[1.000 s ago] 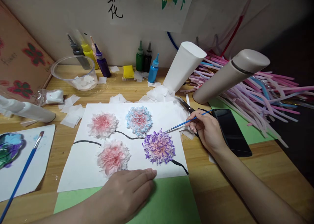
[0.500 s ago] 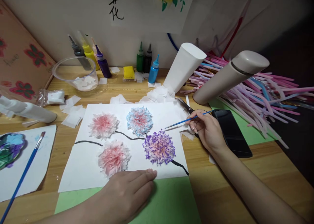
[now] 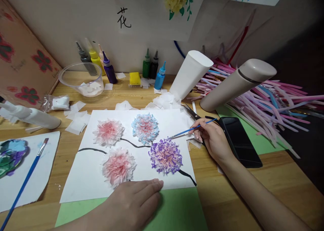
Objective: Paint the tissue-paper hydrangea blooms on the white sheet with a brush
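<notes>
Touching up the purple-tipped paper flower (image 3: pixel 165 156) seems to call for light, braced strokes. The flower sits on a white sheet (image 3: pixel 86 177), nearer the right edge of the tabletop (image 3: pixel 215 197) than the blue-tipped flower (image 3: pixel 145 129). The right hand (image 3: pixel 215 141) has a narrow grip, holding a fine blue brush (image 3: pixel 186 133) at a low slant; its tip meets or hovers just beside the petals facing the tabletop's far edge, though contact is too small to tell. The left hand (image 3: pixel 138 195) lies flat, fingers together and grasping nothing, on the sheet's margin toward the near edge, probably checking any slip over the green sheet (image 3: pixel 177 212) beneath. Good practice, it seems, is to dab only the fringe, load the bristles sparingly, and mind the scissors (image 3: pixel 190 112) beside the right hand; heavy pressure could flatten thin petals.
</notes>
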`<state>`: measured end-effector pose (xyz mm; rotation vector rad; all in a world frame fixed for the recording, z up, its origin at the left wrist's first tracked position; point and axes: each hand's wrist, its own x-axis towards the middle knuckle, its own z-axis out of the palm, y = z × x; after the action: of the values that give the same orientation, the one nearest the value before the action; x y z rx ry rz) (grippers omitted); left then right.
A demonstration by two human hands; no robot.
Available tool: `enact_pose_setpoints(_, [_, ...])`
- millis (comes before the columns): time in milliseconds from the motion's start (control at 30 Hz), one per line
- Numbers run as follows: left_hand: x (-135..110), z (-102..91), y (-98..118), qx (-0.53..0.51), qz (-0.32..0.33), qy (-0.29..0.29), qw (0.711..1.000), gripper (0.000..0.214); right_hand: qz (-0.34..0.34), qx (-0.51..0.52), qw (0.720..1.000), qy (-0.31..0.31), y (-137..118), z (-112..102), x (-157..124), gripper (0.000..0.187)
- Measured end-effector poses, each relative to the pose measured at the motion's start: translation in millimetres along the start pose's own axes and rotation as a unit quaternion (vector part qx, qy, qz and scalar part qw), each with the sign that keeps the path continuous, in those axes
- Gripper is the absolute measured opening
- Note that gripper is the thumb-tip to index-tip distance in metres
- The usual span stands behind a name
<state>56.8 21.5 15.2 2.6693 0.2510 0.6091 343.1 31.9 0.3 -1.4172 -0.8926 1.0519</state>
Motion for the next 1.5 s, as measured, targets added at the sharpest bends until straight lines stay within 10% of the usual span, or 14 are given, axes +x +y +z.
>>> enact_pose_setpoints(333, [-2,3.4,2,0.0,-0.003,0.006,1.0,0.022,-0.016,0.02,1.0,0.012,-6,3,0,0.018])
enact_pose_setpoints(633, [-6,9.0,4,0.053,0.012,0.001,0.999,0.017,-0.255,-0.087,0.963,-0.013,-8,28,-47,0.023])
enact_pose_setpoints(967, [-6,11.1,1,0.123,0.059,0.008,0.991,0.021,-0.342,-0.243,0.903,-0.097,-29,33,-50,0.025])
enact_pose_setpoints(1500, [-7,11.3,0,0.13,0.063,0.003,0.989,0.018,-0.329,-0.239,0.904,-0.134,-36,27,-46,0.025])
